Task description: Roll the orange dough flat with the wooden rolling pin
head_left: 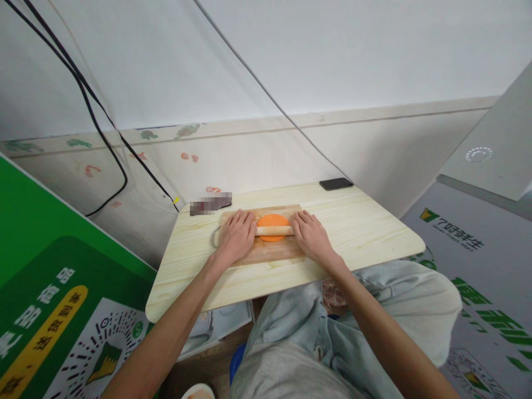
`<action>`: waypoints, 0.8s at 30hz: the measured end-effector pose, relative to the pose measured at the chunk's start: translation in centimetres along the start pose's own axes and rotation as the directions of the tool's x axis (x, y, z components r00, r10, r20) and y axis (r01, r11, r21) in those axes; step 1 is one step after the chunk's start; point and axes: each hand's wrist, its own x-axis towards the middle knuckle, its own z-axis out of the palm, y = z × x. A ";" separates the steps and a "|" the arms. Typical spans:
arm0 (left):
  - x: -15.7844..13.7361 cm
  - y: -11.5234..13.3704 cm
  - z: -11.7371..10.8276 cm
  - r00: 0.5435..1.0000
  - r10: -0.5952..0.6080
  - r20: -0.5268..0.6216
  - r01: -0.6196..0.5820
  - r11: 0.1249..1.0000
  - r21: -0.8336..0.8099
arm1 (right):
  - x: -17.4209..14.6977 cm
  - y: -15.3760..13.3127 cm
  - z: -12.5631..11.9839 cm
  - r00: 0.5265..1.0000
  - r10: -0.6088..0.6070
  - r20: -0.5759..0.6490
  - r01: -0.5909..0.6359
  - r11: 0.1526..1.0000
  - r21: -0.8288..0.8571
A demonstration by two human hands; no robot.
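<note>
A wooden rolling pin (274,230) lies crosswise over a flat, round piece of orange dough (273,221). Under the dough is a wooden cutting board (266,254) with a metal ring handle (215,237) at its left end. My left hand (238,234) presses on the pin's left end, fingers close together. On the right end rests my right hand (311,233), its fingers curled over the pin. Both hands hide the pin's ends.
The board sits on a pale wood-grain table (366,233) against the wall. A black phone (336,184) lies at the back right, with a cable near it. At the back left is a blurred dark item (210,204). Green panels (37,238) stand at left.
</note>
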 end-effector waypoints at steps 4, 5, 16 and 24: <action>2.3 -0.4 0.5 1.000 -0.026 0.008 0.026 1.000 0.017 | 2.1 0.5 0.3 1.000 -0.004 0.018 0.005 0.998 -0.057; 2.9 -0.6 0.6 0.999 -0.039 0.009 0.038 0.999 0.015 | 2.6 0.6 0.2 1.000 -0.008 0.026 0.010 0.997 -0.073; 6.0 -2.4 2.0 0.999 -0.039 0.004 0.039 0.998 -0.052 | 6.4 1.5 0.1 0.995 -0.028 0.097 0.038 0.995 -0.097; 3.3 -1.5 0.9 1.000 0.016 0.005 -0.016 1.000 0.018 | 1.9 0.4 -0.1 0.997 -0.077 -0.021 0.076 0.996 -0.054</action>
